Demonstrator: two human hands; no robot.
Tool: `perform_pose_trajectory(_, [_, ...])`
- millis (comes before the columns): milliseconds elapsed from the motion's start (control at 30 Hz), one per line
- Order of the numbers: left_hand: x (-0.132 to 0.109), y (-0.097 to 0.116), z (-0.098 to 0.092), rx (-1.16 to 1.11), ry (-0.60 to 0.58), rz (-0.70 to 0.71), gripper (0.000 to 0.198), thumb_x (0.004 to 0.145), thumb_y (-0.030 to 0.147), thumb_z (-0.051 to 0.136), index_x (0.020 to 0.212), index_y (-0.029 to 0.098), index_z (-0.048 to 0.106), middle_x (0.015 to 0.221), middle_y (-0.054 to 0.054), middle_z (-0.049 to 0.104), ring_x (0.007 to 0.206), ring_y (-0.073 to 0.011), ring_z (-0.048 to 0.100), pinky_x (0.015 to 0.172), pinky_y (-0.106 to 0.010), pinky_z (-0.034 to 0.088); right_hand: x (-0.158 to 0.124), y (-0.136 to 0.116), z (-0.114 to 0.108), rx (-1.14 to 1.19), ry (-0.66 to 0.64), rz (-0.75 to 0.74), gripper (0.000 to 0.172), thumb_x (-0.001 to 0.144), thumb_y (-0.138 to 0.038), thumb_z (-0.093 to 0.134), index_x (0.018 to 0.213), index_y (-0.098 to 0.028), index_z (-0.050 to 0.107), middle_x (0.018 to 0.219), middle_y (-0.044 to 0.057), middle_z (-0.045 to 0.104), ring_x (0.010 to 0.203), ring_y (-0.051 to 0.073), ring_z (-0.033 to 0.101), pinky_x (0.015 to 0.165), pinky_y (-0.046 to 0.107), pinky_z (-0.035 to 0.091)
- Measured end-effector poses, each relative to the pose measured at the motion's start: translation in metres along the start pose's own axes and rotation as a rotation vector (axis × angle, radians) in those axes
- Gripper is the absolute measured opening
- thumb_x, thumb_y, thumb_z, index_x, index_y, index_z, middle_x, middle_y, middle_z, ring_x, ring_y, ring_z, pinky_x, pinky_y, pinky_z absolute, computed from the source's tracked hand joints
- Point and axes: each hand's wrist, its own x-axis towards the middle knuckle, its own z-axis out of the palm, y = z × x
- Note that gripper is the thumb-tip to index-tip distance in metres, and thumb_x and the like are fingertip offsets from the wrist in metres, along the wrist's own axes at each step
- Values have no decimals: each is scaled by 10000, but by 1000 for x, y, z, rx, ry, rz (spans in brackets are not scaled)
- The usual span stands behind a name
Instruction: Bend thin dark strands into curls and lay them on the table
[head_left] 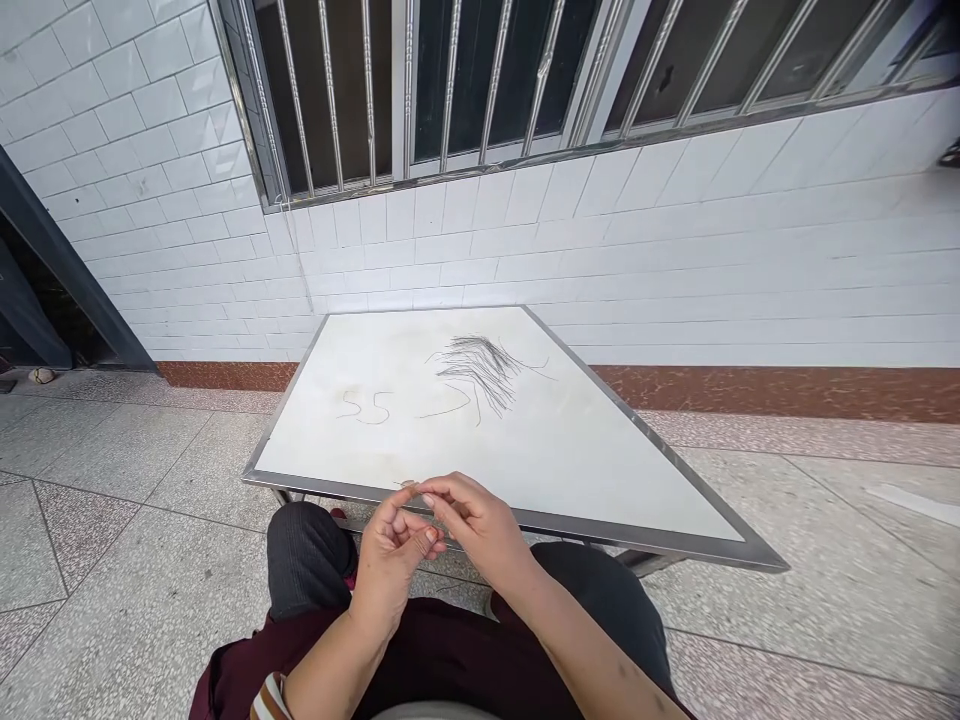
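Above the front edge of a white table (pixel 600 450), my two hands meet at the fingertips. The fingers of my left hand (pixel 394 550) are curled in, its index fingertip touching the right fingertips. My right hand (pixel 476 520) has thumb and index finger pinched together; anything between them is too fine to make out. Beyond the hands, a loose bundle of thin black strands (pixel 484 365) lies spread on the tabletop, hair-like or wire-like. To its left are two separate curved strands (pixel 381 408). A tiny pale bit (pixel 407 484) shows just beside my fingertips.
The table has a grey metal rim (pixel 675 465) and stands near a white tiled wall (pixel 675 260) with a barred window (pixel 450 90). My knees (pixel 307 550) are at the table's front edge. A dark doorway (pixel 52 290) opens at left. A white strip (pixel 915 503) lies on the floor at right.
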Motion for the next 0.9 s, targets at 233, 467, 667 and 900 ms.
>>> perform_pose_trajectory(233, [0,1,0,11,-7,6,480,719,334,794,1146,186,631,718,4,659,685,-145,655,663,-265,484,3,2,0,-5,47,-31,210,910,-361,511,928,-263,696,874,55,604,624,156,561,527,290,482])
perform_pose_trajectory(467, [2,-3,-2,16,-24,8,446,742,339,777,1138,188,638,739,-9,678,689,-152,667,673,-271,492,3,5,0,-33,61,-45,202,901,-365,528,917,-265,703,810,39,563,576,142,528,530,295,470])
perform_pose_trajectory(667, [2,-2,-3,8,-16,10,443,739,348,779,1127,180,646,732,-14,690,678,-157,671,664,-274,495,1,3,0,-41,46,-24,203,909,-364,518,962,-269,690,841,40,572,611,147,537,551,291,471])
perform_pose_trajectory(900, [0,0,-4,16,-13,10,474,754,341,768,1172,172,619,757,-21,702,687,-151,669,678,-275,505,0,3,-5,76,71,71,285,959,-405,416,1020,-245,644,897,51,614,675,158,582,574,289,479])
